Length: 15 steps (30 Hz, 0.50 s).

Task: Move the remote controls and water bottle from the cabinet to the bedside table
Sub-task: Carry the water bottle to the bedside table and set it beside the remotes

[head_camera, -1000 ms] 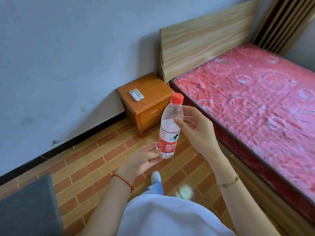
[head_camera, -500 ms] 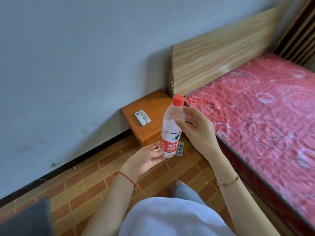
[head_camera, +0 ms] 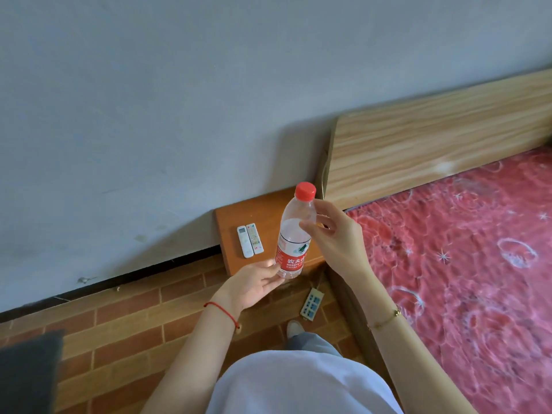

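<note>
Here, water bottle: upright in the air between my two hands, red cap on top, red label round its lower half, over the front right part of the bedside tabletop
Right hand: my grip is on the bottle's clear upper part, thumb at the front and fingers curled round the far side, just under the neck
Left hand: palm up, fingers nearly straight, their tips touching the bottle's base from below and the left; this grip lies wide, not wrapped round anything
Remote controls: two white ones side by side, touching along their long edges, flat on the tabletop to the left of the bottle
Bedside tabletop: orange-brown wood, set in the corner against the grey wall and just beside the wooden headboard
Bed: red patterned mattress on my right
Floor: brick-patterned tiles, with a power strip lying near the bed's edge, below the bottle
Wrists: a red string on my left, a thin gold bracelet on my right
</note>
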Tool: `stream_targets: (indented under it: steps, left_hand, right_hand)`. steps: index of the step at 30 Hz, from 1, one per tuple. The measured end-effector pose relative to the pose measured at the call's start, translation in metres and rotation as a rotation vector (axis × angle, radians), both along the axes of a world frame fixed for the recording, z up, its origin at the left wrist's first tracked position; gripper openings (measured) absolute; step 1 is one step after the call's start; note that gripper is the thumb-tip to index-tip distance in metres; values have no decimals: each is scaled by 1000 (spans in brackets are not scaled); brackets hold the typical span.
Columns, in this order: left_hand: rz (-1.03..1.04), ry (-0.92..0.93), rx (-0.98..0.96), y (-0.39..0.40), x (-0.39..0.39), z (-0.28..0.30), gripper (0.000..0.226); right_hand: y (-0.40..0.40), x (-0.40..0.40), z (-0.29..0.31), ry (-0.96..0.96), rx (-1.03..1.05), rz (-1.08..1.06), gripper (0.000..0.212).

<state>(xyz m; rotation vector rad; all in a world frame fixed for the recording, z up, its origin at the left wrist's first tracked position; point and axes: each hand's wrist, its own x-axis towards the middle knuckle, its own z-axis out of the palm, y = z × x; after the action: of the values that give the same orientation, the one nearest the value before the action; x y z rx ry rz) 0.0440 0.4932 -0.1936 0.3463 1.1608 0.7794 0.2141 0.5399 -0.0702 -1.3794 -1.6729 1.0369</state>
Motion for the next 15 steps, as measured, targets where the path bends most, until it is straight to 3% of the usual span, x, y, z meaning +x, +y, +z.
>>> stream_targets:
  steps: [6,9,15]
  left_hand:
    - [224,34,-58,78,9,-7,34]
    - [178,123,-96,107,8,-11,13]
    - [95,512,-50,154,-7,-61,42]
  right_hand:
    - [96,-17,-31,-39,-21,76,41]
    - [135,-33,-59,-88,-8,103,42]
    - [194,-71,-127,-169,-38,145,50]
